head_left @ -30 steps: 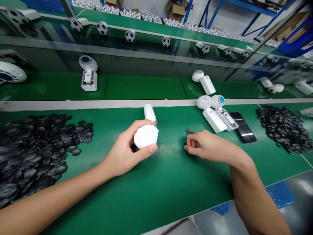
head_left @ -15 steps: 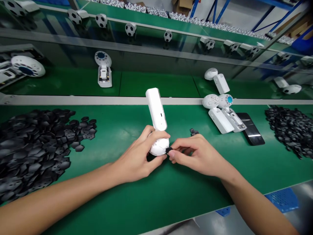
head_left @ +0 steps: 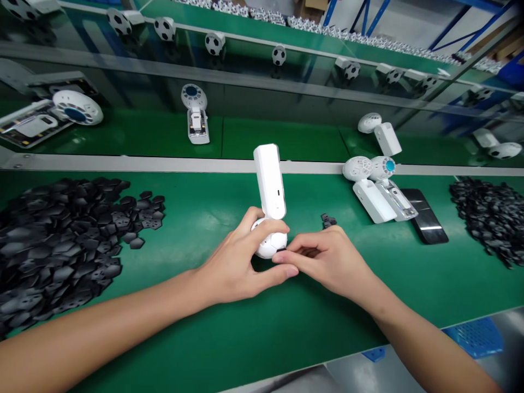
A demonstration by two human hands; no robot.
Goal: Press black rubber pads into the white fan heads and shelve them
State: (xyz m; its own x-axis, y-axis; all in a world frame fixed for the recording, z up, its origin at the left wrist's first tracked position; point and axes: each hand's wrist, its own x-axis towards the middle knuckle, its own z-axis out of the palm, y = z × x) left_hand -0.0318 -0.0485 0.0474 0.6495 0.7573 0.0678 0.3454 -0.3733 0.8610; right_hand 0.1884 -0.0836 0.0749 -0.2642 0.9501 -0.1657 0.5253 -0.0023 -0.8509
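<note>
A white device (head_left: 270,183), a long casing with a round ball-shaped head, stands on the green table in front of me. My left hand (head_left: 241,259) grips the round head from the left, its index finger across the top and its thumb stretched out below. At the head's lower right side, my right hand (head_left: 323,259) pinches a small black piece (head_left: 281,250) between thumb and forefinger against the white surface. Most of that piece is hidden by the fingertips. Just beyond the right hand lie a few black pieces (head_left: 328,220).
A large heap of black pieces (head_left: 57,251) spreads at the left, a smaller heap (head_left: 491,218) at the right. Two white devices (head_left: 372,199) lie beside a black phone (head_left: 426,215). Behind the metal rail (head_left: 164,164) sit more devices; football-patterned balls (head_left: 215,43) line up farther back.
The black piece has gone from sticking out beside the head to lying against it. My left thumb has moved right, nearer the right fingertips. The view has shifted slightly.
</note>
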